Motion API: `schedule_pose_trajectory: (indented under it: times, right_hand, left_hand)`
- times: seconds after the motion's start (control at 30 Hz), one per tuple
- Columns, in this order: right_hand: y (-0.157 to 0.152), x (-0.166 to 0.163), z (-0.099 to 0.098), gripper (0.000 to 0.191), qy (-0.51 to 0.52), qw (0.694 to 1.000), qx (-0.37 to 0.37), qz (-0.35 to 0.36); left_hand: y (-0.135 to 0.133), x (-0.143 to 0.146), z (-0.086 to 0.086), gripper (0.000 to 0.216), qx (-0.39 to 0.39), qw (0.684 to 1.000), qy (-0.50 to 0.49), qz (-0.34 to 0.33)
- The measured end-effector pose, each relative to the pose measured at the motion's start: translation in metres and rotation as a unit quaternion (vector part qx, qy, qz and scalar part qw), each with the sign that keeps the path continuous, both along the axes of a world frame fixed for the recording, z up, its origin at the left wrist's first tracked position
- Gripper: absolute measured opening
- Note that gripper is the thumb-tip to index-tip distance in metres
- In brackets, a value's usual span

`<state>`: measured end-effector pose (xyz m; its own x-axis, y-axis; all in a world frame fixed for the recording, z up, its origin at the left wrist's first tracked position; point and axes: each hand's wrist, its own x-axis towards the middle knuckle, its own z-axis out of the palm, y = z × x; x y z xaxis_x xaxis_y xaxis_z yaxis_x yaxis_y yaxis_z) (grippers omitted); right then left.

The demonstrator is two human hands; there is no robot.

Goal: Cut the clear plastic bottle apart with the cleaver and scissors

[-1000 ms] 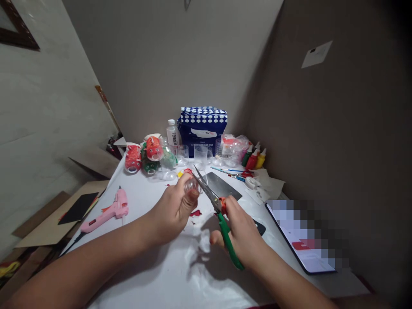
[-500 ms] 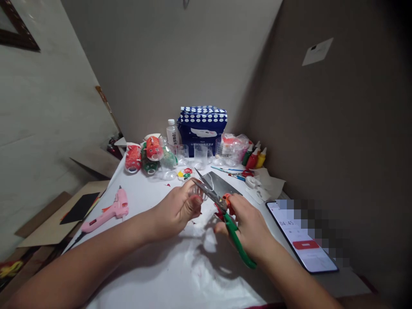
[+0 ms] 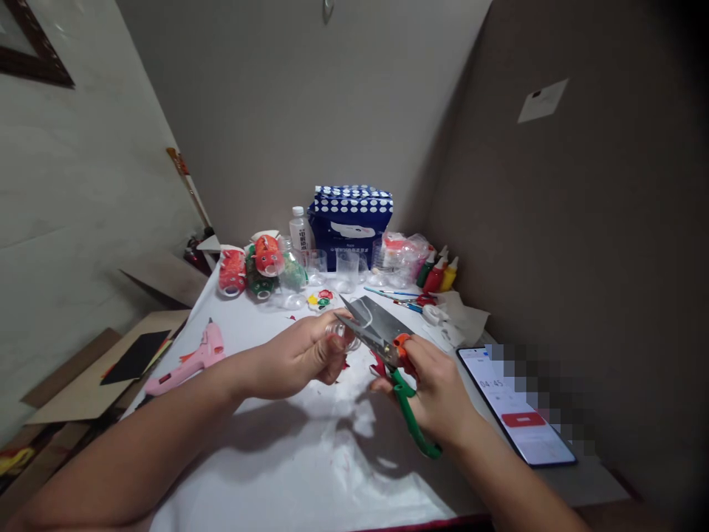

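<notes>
My left hand (image 3: 302,355) is closed around a clear plastic bottle neck (image 3: 344,334), its ridged ring showing past the thumb. Scissors (image 3: 382,353) with green and orange handles are in my right hand (image 3: 435,388), the blades parted and pointing up and left. Their tips lie at the plastic piece, close to my left fingers. A thin pale curl (image 3: 362,314) shows by the blades; I cannot tell whether it is joined to the plastic. Below and behind the blades lies a dark grey sheet (image 3: 391,323).
A pink glue gun (image 3: 193,360) lies at the left, a phone (image 3: 515,414) at the right. Along the back stand red fish-like crafts (image 3: 269,255), a bottle (image 3: 300,233), a blue bag (image 3: 351,222), clear cups (image 3: 347,272) and paint bottles (image 3: 437,275). Brushes (image 3: 407,303) lie before them.
The scissors' blades are spread wider than before, and my right hand has shifted slightly. My left hand keeps its hold on the plastic piece. The view has moved a little.
</notes>
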<state>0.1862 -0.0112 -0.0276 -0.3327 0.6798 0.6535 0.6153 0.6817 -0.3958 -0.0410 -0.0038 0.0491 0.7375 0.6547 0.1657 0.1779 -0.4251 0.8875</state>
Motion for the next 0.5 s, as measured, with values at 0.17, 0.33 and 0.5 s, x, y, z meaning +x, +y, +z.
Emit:
schedule_pose_trajectory:
  times: [0.17,0.33,0.5]
  right_hand:
    - [0.001,-0.002,0.0,0.035,0.013,1.0,-0.015,0.014]
    - [0.0,-0.014,-0.008,0.038,0.046,0.988,-0.15,-0.006]
    - [-0.003,-0.027,-0.008,0.032,0.064,0.965,-0.255,-0.009]
  left_hand:
    - [0.0,-0.001,-0.002,0.05,0.005,1.0,-0.005,0.014]
    - [-0.004,0.012,-0.015,0.048,0.04,0.978,-0.081,0.187]
    - [-0.005,0.021,-0.025,0.04,0.118,0.947,-0.062,0.293]
